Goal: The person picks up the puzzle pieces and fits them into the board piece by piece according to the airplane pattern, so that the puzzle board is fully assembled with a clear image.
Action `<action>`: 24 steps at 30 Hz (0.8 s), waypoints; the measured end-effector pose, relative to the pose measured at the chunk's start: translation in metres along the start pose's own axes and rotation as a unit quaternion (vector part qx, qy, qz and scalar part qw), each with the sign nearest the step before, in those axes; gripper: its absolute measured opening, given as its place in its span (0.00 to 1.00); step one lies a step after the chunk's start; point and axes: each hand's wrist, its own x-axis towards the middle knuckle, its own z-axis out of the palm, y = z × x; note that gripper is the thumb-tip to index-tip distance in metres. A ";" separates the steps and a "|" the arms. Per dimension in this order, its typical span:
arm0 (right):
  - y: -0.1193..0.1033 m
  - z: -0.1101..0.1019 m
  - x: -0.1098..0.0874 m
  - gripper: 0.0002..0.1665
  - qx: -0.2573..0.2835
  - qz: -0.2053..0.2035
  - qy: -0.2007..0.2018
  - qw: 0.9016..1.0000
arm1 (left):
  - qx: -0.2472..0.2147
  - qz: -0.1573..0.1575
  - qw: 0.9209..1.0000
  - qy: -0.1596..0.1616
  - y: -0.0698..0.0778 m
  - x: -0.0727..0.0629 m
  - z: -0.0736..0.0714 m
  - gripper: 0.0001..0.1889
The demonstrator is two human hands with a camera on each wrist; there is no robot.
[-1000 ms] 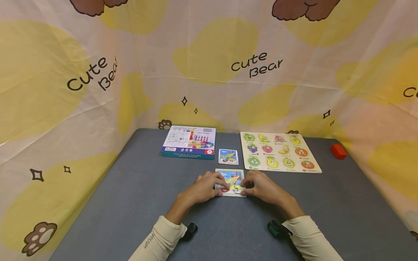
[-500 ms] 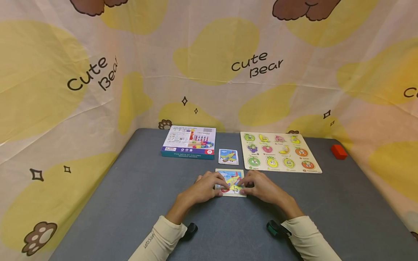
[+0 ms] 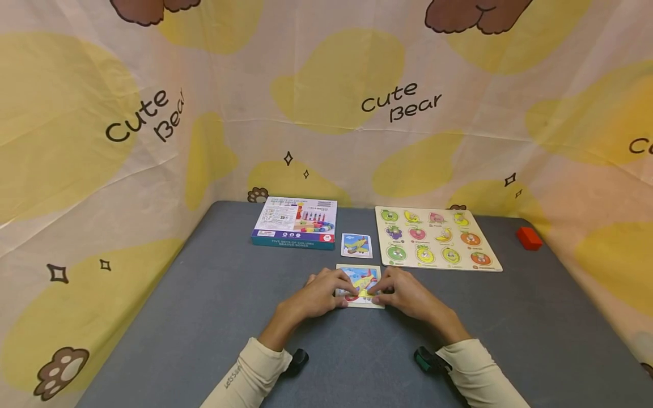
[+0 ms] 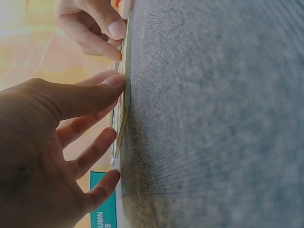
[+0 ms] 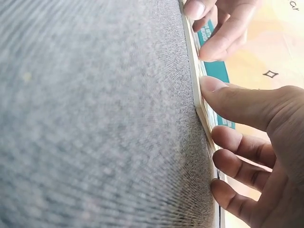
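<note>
A small wooden jigsaw puzzle of a yellow airplane lies in its frame at the middle of the table. My left hand rests on its left side, with thumb near the front edge and index fingertip on the picture; the other fingers spread along the side in the left wrist view. From the right, my right hand touches the lower right of the picture with index finger and thumb. Its remaining fingers line the frame's right side in the right wrist view. Both hands cover parts of the puzzle's sides. Behind it lies a matching airplane card.
A boxed toy set stands at the back left. On the right lies a large fruit puzzle board, its corner close to the right hand. Farther right is a red block. A printed cloth walls the table.
My right hand has shifted slightly left, its index finger reaching further onto the puzzle. The gap between pieces at the lower right looks closed now. My left hand stays in place.
</note>
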 end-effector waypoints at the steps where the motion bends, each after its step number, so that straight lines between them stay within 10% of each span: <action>1: 0.000 0.000 0.000 0.11 0.002 0.005 0.003 1.000 | 0.000 0.000 1.000 0.000 0.000 0.000 0.000 0.12; 24: -0.002 -0.004 -0.005 0.16 -0.012 0.015 -0.001 1.000 | 0.015 0.004 1.000 -0.003 0.002 -0.001 0.004 0.15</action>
